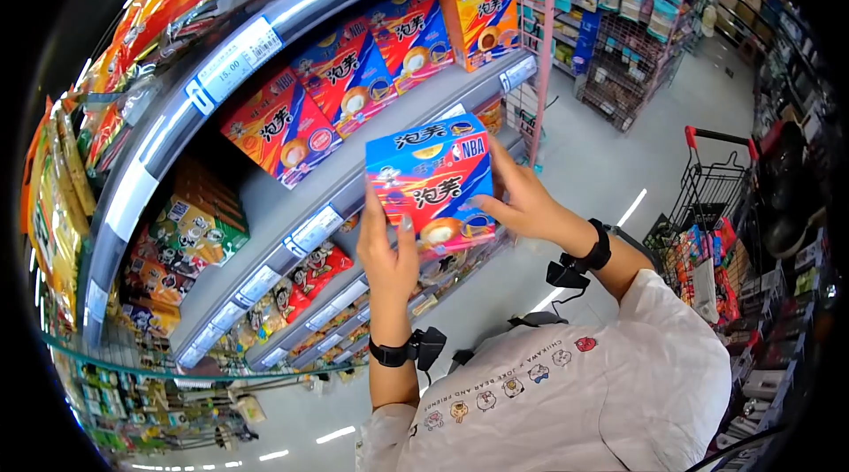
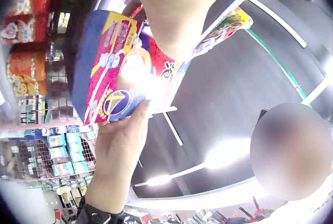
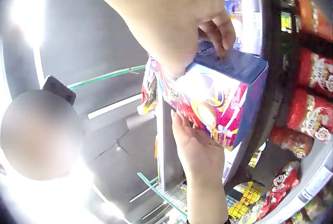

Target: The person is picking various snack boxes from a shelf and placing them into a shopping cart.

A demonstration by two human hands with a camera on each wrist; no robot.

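Observation:
Both hands hold a red-and-blue cream puff box (image 1: 431,187) with NBA print, out in front of the shelf. My left hand (image 1: 389,255) grips its left side and lower front corner, fingertips on the printed face. The right hand (image 1: 527,200) holds the right side, its thumb lying on the front. In the left wrist view the right hand (image 2: 118,143) shows at the box's (image 2: 112,67) lower edge. From the right wrist the left hand (image 3: 200,151) appears against the box (image 3: 229,104), while right-hand fingers (image 3: 223,34) curl over its blue side.
Similar boxes (image 1: 343,74) stand in a row on the grey shelf, with an orange one (image 1: 482,17) at the end. Bagged snacks (image 1: 309,282) fill lower shelves. A shopping cart (image 1: 712,207) with goods stands at right, near a wire rack (image 1: 623,48).

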